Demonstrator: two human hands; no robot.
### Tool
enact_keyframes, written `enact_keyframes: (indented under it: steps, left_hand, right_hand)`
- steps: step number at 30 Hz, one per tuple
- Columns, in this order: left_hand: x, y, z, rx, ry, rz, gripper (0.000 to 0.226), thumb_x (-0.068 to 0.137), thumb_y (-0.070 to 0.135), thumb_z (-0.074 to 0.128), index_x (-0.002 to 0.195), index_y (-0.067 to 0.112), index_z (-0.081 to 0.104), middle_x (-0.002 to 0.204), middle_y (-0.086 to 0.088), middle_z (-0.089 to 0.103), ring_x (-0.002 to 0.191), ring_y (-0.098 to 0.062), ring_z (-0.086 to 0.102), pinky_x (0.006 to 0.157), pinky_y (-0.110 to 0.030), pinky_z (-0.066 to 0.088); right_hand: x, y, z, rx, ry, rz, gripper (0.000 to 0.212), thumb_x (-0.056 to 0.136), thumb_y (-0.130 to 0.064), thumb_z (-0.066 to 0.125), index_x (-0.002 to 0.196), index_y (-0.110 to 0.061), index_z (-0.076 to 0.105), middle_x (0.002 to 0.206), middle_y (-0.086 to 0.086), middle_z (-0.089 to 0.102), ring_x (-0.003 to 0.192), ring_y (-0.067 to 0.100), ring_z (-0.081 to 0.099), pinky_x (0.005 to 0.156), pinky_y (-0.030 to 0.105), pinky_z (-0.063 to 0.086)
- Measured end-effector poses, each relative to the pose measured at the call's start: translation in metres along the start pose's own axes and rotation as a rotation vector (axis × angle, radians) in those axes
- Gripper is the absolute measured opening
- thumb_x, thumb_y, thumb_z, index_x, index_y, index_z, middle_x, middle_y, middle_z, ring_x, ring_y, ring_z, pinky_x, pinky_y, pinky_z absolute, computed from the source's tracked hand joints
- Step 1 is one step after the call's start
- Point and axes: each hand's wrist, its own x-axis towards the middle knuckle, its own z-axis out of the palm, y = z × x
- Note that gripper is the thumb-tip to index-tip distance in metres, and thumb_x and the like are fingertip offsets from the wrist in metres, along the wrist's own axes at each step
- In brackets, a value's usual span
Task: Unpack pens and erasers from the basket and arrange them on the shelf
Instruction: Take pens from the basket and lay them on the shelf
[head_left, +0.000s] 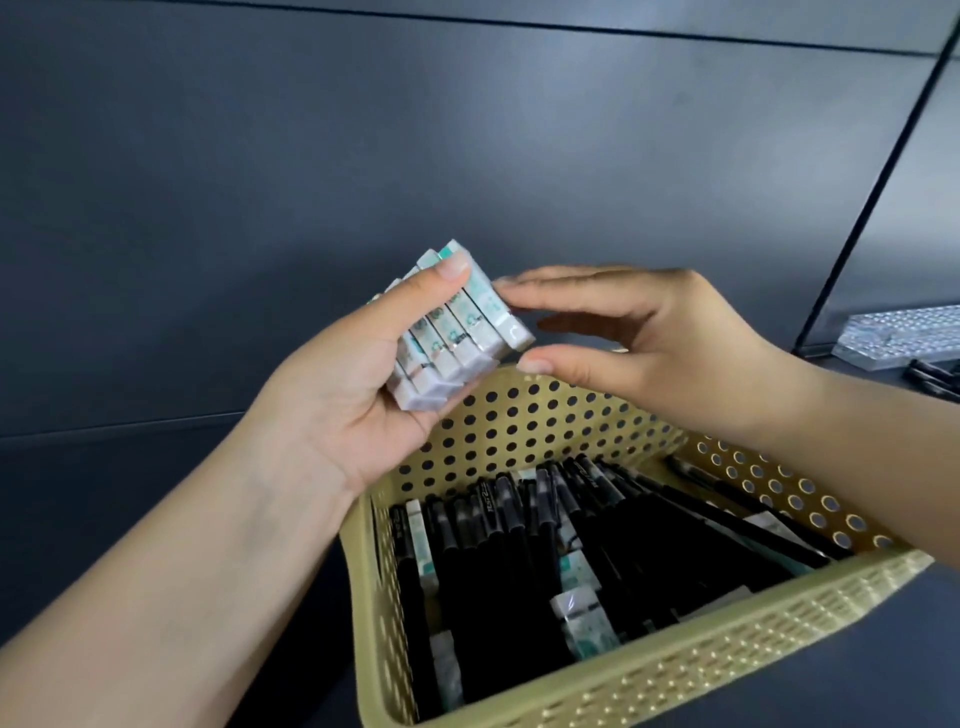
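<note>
Landmark: the tan perforated basket (639, 670). Above its far left corner we see the left hand (343, 395) clasping a row of wrapped erasers (452, 327), thumb pressed across the top of the row, fingers behind. The right hand (644, 332) is above the basket's far rim, fingers extended and spread from the thumb, fingertips at the outermost eraser of the row; we cannot tell if it grips. Inside the basket lie black pens (519, 561) with loose erasers (584, 616) among them.
</note>
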Motion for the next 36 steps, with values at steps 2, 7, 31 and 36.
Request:
enact_keyframes:
  steps: [2, 7, 31, 36]
  left_hand:
    - [0.0, 0.0, 0.0, 0.049, 0.031, 0.031, 0.036, 0.05, 0.02, 0.067, 0.084, 0.009, 0.061, 0.068, -0.006, 0.069, 0.056, -0.015, 0.067, 0.05, -0.021, 0.053]
    - [-0.002, 0.0, 0.001, 0.133, 0.085, 0.049, 0.037, 0.044, 0.019, 0.069, 0.079, 0.01, 0.061, 0.061, -0.004, 0.068, 0.052, -0.014, 0.066, 0.046, -0.022, 0.053]
    - [0.002, 0.0, 0.001, 0.134, 0.042, -0.024, 0.038, 0.046, 0.016, 0.068, 0.082, 0.009, 0.062, 0.063, -0.007, 0.069, 0.052, -0.015, 0.067, 0.046, -0.023, 0.054]
    - [-0.005, 0.003, 0.003, 0.101, -0.051, -0.099, 0.056, 0.038, 0.019, 0.073, 0.092, 0.006, 0.064, 0.076, -0.011, 0.07, 0.061, -0.02, 0.068, 0.056, -0.029, 0.058]
  right_hand:
    - [-0.002, -0.003, -0.004, 0.138, -0.024, 0.143, 0.035, 0.063, -0.027, 0.079, 0.095, -0.021, 0.065, 0.094, -0.015, 0.064, 0.091, -0.002, 0.062, 0.084, 0.013, 0.048]
    - [-0.014, 0.011, -0.01, -0.181, -0.698, 0.511, 0.018, 0.066, -0.035, 0.075, 0.082, -0.033, 0.068, 0.076, -0.021, 0.065, 0.078, -0.006, 0.06, 0.071, 0.009, 0.045]
    - [0.0, -0.007, -0.039, 0.443, 0.086, 0.65, 0.02, 0.063, -0.013, 0.066, 0.074, -0.01, 0.05, 0.067, 0.007, 0.071, 0.062, 0.014, 0.069, 0.059, 0.018, 0.056]
    - [-0.002, -0.04, -0.008, 0.175, 0.424, 0.371, 0.014, 0.079, -0.007, 0.066, 0.077, -0.02, 0.061, 0.071, -0.001, 0.071, 0.068, 0.012, 0.067, 0.066, 0.02, 0.056]
